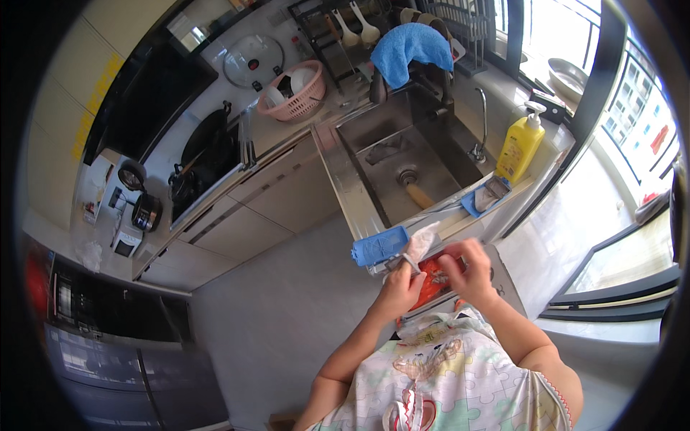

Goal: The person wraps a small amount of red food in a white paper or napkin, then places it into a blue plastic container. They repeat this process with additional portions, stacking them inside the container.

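My left hand (400, 288) grips a small grey plastic frame (405, 263) with a limp whitish fabric piece (423, 242) standing up from it. Just beyond, a blue ribbed plastic piece (380, 245) rests at the counter's front corner. My right hand (470, 272) is blurred, its fingers bent over a bin lined with an orange-red bag (428, 288); whether anything is between them cannot be told. Greyish bits lie on the bag. A second blue plastic piece (474, 203) holding a grey-white pouch (491, 193) sits on the counter edge beside the sink.
A steel sink (372, 186) holds a grey cloth (387, 151) and a tan rod-like object (419, 195). A yellow pump bottle (520, 148) stands right of it, near a slim tap (482, 121). Left are a pink dish basket (296, 97) and a black wok (207, 137).
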The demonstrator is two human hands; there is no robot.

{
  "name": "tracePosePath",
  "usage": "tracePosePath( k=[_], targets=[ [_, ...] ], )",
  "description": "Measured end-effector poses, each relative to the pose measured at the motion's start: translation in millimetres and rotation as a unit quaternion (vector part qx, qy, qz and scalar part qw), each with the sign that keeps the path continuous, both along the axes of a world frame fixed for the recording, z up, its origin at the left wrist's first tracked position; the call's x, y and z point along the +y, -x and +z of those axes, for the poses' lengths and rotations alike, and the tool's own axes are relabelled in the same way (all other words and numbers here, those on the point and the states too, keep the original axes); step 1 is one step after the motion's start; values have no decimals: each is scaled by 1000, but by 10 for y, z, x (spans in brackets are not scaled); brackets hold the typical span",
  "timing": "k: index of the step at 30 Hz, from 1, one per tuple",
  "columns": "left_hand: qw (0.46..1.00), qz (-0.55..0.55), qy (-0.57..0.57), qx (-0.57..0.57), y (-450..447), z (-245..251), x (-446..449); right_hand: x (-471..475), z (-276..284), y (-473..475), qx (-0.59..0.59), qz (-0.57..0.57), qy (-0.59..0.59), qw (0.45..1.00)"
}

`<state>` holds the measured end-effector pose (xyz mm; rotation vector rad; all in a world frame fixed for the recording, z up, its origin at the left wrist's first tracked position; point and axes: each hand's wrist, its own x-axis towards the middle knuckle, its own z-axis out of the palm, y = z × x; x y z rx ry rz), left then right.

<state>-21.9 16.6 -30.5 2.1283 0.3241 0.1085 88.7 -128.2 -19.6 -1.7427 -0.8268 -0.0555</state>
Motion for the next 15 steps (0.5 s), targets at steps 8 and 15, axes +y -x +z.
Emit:
tracePosePath(
  k=[8,15],
  targets=[
    [977,6,-45,-209,134,230,-225,151,-334,22,297,40,40,953],
    [984,95,16,-152,154,331,89,125,-93,-21,97,85,65,990]
  ],
)
